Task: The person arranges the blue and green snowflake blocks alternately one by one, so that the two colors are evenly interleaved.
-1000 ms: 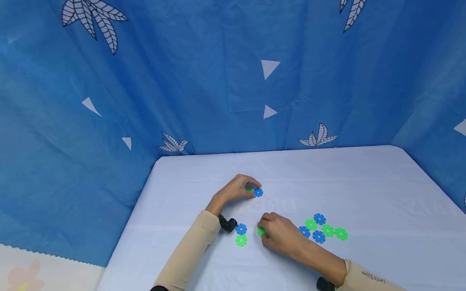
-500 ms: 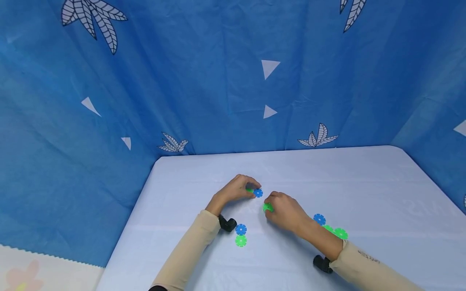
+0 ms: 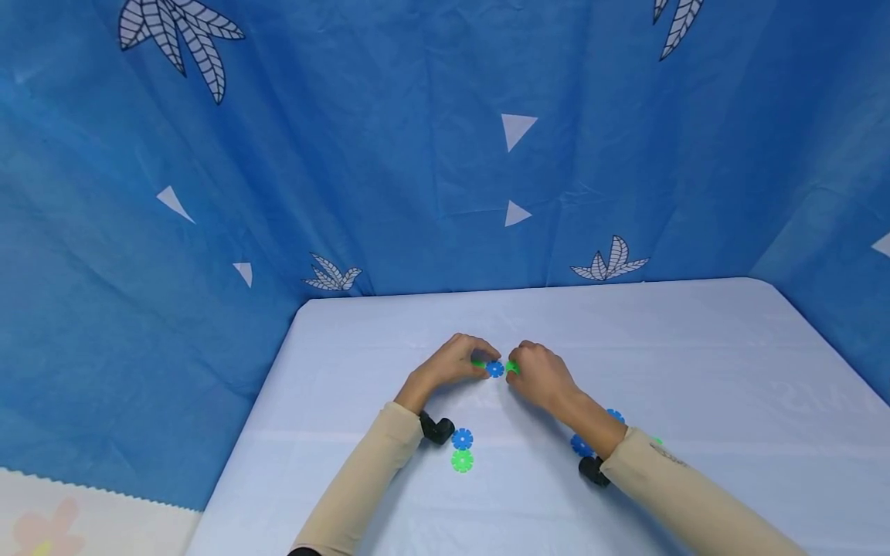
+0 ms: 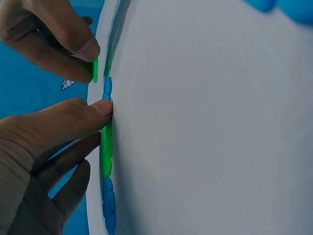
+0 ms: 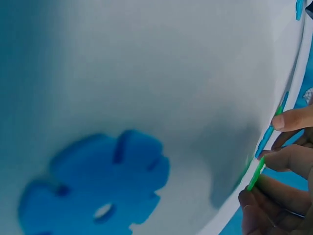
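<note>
In the head view, my left hand [image 3: 452,361] pinches a joined row of flat notched discs over the far middle of the table. A blue disc [image 3: 495,369] sticks out past its fingertips. The left wrist view shows the row edge-on, with a green disc [image 4: 106,152] between two blue ones, and thumb and finger at a blue-green joint. My right hand [image 3: 545,377] pinches a single green disc [image 3: 512,367] just right of that blue one. Edge-on in the right wrist view, this green disc [image 5: 256,174] is close to the row's blue end, and fingers partly cover it.
Nearer on the white table [image 3: 389,332], a loose blue disc [image 3: 462,439] lies against a green disc [image 3: 462,461]. More discs, including a blue one [image 3: 581,445], lie partly hidden under the right forearm. A blue patterned cloth [image 3: 431,154] hangs behind the table.
My right hand has carried the green disc away from the near middle, up to the row in my left hand. The left hand has stayed in place.
</note>
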{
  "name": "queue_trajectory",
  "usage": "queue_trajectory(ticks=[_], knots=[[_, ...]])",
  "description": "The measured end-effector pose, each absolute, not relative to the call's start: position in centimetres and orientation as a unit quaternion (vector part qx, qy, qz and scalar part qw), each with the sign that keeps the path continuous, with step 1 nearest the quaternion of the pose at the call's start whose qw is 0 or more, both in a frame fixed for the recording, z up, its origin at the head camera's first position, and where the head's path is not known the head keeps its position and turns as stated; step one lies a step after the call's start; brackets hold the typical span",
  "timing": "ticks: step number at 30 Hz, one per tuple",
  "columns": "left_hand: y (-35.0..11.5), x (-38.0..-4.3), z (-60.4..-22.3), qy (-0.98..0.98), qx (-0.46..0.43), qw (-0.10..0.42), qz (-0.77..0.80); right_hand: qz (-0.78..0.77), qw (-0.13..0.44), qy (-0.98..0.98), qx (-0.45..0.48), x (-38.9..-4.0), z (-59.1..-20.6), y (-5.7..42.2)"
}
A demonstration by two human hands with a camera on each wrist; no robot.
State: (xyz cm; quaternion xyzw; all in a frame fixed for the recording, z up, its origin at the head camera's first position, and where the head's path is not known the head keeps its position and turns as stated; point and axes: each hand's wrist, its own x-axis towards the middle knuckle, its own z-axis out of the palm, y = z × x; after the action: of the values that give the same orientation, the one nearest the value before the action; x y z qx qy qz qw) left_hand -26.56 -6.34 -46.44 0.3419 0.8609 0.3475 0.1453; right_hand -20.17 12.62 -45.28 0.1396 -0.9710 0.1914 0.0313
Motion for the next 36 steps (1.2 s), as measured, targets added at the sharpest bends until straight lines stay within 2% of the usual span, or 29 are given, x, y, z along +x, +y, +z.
queue_trajectory(ticks=[5, 25, 36], knots=[[-6.3, -26.4, -46.3, 0.861, 0.345, 0.144, 0.345, 0.175, 0.017, -0.976, 0.129, -20.3, -45.5, 12.4], [-6.1, -26.6, -46.3, 0.865, 0.35, 0.136, 0.332, 0.191, 0.019, -0.973, 0.125, -20.2, -45.5, 12.3], [-6.2, -26.7, -46.6, 0.871, 0.34, 0.143, 0.326, 0.234, 0.038, -0.961, 0.142, -18.1, -45.4, 12.9]])
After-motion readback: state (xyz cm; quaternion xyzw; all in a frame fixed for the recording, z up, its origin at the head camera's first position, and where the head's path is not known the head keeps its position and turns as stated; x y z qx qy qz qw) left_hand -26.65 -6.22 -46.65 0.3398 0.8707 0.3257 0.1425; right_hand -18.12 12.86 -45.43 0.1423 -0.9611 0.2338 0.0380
